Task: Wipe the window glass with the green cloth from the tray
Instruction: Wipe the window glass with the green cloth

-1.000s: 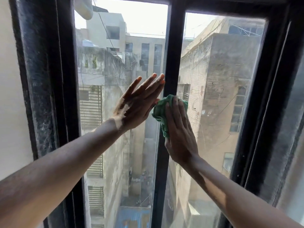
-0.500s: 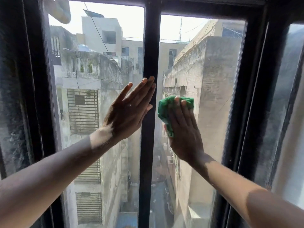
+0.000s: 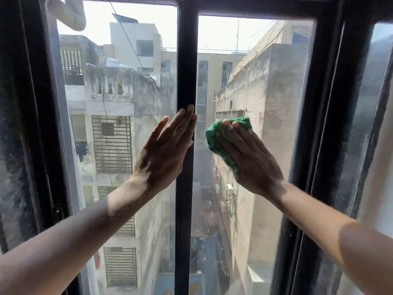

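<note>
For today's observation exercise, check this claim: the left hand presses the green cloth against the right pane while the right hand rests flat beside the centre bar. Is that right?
Not quite: the hands are swapped. The head view shows the right hand pressing the green cloth against the right pane, while the left hand rests flat, empty, beside the centre bar.

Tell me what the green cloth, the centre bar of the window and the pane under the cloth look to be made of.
Green cloth: soft fabric, matte, bunched into folds under the right hand; likely microfibre or cotton.
Centre bar: black, smooth, slightly glossy; painted metal or wood, can't tell which.
Pane: clear glass, buildings showing through, hazy with dusty smears.
</note>
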A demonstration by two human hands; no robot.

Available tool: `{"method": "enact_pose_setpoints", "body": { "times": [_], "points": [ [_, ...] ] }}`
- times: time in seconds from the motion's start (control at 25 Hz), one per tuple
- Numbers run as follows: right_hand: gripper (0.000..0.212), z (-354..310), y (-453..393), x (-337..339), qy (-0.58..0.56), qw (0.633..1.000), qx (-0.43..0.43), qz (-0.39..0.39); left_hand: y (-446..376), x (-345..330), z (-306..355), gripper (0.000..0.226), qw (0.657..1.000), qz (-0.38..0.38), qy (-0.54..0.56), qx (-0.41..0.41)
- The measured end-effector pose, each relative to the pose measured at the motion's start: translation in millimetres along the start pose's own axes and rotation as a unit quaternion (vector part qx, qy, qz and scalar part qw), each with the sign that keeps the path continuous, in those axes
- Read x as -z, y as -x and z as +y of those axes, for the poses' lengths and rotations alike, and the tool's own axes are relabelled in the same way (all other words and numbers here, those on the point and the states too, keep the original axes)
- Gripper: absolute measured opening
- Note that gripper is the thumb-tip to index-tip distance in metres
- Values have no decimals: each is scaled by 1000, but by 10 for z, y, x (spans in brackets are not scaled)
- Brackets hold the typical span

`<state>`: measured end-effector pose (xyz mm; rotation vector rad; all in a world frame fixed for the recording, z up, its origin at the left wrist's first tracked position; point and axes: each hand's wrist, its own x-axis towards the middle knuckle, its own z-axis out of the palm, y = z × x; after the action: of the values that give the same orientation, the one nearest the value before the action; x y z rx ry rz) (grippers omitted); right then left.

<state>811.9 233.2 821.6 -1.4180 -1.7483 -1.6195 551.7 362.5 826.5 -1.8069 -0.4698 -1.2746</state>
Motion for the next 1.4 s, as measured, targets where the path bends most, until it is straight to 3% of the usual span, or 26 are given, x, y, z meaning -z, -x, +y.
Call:
{"method": "enact_pose_setpoints", "body": {
  "times": [0.08, 0.12, 0.16, 0.2, 0.24, 0.28, 0.32, 0.36, 0.44, 0.48, 0.56, 0.6, 0.64, 0.68, 0.72, 0.76, 0.8, 0.84, 0.92, 1.0, 1.08, 1.16, 1.24, 1.32, 1.4],
  "points": [
    [94, 210, -323, 105, -49, 973, -218, 48, -3, -5, 3, 58, 1000, 13, 10, 4],
    [96, 134, -382, 107, -69, 954, -287, 57, -3, -7, 17, 57, 1000, 23, 15, 10],
    [96, -40, -345, 82, -53, 963, -260, 43, 3, -6, 29, 56, 999, 33, 19, 16],
    [95, -190, -162, -13, -32, 988, -151, 16, 2, -6, 44, 55, 999, 40, 20, 19],
    [94, -244, 67, -40, -17, 999, -21, -32, 0, 0, 45, 55, 999, 44, 16, 20],
    [93, -160, 233, -23, -8, 997, 51, -53, -1, 10, 41, 54, 999, 46, 13, 19],
    [91, -43, 344, -11, -15, 998, 36, -46, 2, 18, 33, 54, 999, 47, 15, 19],
    [94, -7, 425, -23, -35, 998, -55, -24, 4, 20, 20, 54, 999, 47, 16, 19],
    [106, -342, 544, -2, -81, 950, -301, -17, 6, 27, 15, 54, 999, 45, 13, 22],
    [108, -592, 642, -31, -76, 957, -277, -34, 9, 33, 16, 54, 999, 44, 10, 24],
    [97, -783, 925, -45, -53, 993, -44, -96, 14, 32, 17, 54, 999, 42, 11, 24],
    [90, -622, 894, 14, -47, 993, 30, -105, 14, 26, 21, 54, 999, 43, 11, 21],
    [84, -402, 752, 63, -50, 995, 20, -86, 13, 25, 18, 55, 999, 45, 12, 22],
    [82, -228, 544, 97, -60, 995, -60, -53, 15, 22, 19, 55, 998, 46, 18, 25],
    [83, -80, 286, 124, -79, 978, -195, -13, 20, 19, 14, 55, 998, 49, 24, 26],
    [88, 9, 41, 164, -106, 937, -332, 21, 28, 15, 18, 55, 998, 52, 26, 26],
    [94, -30, -136, 151, -114, 903, -411, 52, 29, 13, 21, 55, 998, 54, 25, 25],
    [95, -168, -188, 87, -101, 896, -427, 63, 24, 9, 19, 56, 998, 53, 26, 25],
    [97, -679, 186, -164, -100, 937, -331, 40, 26, 15, 15, 56, 998, 50, 28, 28],
    [111, -1190, 955, -349, -84, 985, -145, -33, 34, 6, 26, 56, 998, 57, 12, 28],
    [116, -1383, 1595, -404, -57, 992, -19, -108, 34, 11, 22, 56, 998, 56, 5, 20],
    [106, -1088, 1682, -340, -50, 988, 43, -136, 41, 55, -4, 57, 999, 51, -12, 13],
    [96, -594, 1280, -212, -36, 994, 12, -107, 47, 86, 0, 57, 999, 42, -16, 8],
    [89, -83, 565, -76, -59, 991, -121, -22, 44, 105, 8, 57, 999, 41, -9, 11],
    [88, 242, -77, 50, -86, 960, -264, 39, 47, 101, 8, 57, 999, 41, 1, 16]
  ]
}}
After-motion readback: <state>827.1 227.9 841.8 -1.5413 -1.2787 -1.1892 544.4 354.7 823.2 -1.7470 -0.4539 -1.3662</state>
